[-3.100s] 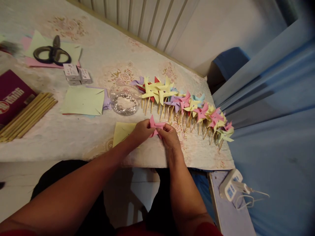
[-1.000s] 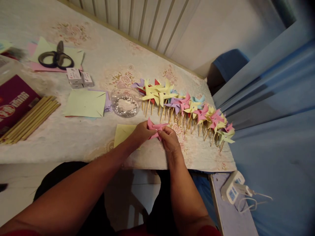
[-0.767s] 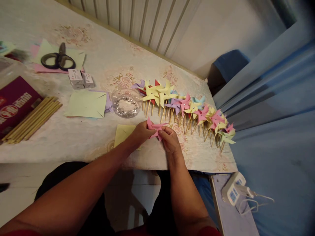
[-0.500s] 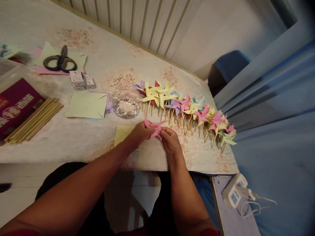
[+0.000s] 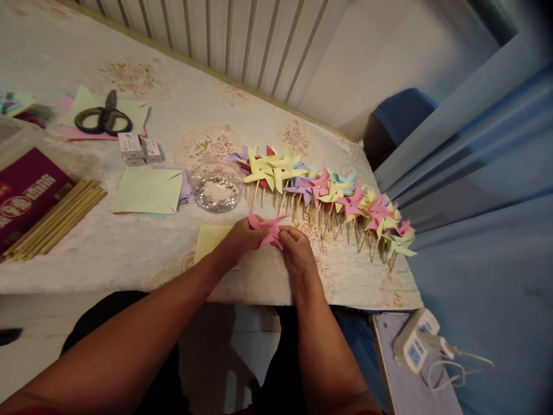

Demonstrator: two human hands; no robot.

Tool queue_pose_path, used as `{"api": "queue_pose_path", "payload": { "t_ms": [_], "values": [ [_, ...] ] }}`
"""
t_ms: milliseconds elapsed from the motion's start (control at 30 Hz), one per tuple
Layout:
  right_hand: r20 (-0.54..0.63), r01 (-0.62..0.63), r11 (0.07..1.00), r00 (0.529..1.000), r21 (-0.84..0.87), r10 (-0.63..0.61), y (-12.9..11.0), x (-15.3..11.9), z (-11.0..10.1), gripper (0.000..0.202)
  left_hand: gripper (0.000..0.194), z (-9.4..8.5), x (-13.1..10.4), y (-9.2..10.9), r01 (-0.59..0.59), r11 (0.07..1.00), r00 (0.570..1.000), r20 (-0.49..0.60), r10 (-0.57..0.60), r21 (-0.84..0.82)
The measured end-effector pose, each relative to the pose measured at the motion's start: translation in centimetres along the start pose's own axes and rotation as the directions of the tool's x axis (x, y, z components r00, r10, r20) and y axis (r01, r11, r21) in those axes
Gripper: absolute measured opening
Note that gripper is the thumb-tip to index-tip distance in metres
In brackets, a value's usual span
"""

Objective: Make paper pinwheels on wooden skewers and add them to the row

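Observation:
Between my two hands is a pink paper pinwheel (image 5: 268,226), held just above the table near its front edge. My left hand (image 5: 244,237) pinches its left side, thumb on top. My right hand (image 5: 296,245) grips its right edge between thumb and fingers. Whether a pin or stick is in it, I cannot tell. Partly under my left forearm lies a yellow paper sheet (image 5: 208,239). Beyond my hands sits a round clear dish (image 5: 216,193) with small silvery pieces in it. A row of finished pinwheels (image 5: 319,187) on sticks runs to the right.
To the left are a stack of pale green paper (image 5: 147,190), small white boxes (image 5: 139,148), black-handled scissors (image 5: 103,118) on more paper, and a bundle of sticks (image 5: 56,219) by a purple package (image 5: 30,187). A power strip (image 5: 417,340) lies at lower right.
The camera view has shifted slightly. Both hands still hold the pink pinwheel, its blades turned a little; nothing has been let go.

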State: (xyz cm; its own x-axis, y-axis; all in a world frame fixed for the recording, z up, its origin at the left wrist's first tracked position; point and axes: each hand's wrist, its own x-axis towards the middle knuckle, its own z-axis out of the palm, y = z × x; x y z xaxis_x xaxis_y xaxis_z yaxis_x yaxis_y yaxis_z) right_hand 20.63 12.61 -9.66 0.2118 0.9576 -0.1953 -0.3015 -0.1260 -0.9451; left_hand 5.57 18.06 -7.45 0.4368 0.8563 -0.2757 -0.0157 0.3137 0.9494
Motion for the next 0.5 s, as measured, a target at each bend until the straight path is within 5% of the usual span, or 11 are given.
{"api": "queue_pose_path", "payload": {
  "t_ms": [500],
  "values": [
    [-0.064, 0.071, 0.971, 0.994, -0.227, -0.088, 0.56, 0.27, -0.33, 0.023, 0.015, -0.1, 0.15, -0.57, 0.008, 0.999, 1.0, 0.007, -0.008, 0.033]
  ]
}}
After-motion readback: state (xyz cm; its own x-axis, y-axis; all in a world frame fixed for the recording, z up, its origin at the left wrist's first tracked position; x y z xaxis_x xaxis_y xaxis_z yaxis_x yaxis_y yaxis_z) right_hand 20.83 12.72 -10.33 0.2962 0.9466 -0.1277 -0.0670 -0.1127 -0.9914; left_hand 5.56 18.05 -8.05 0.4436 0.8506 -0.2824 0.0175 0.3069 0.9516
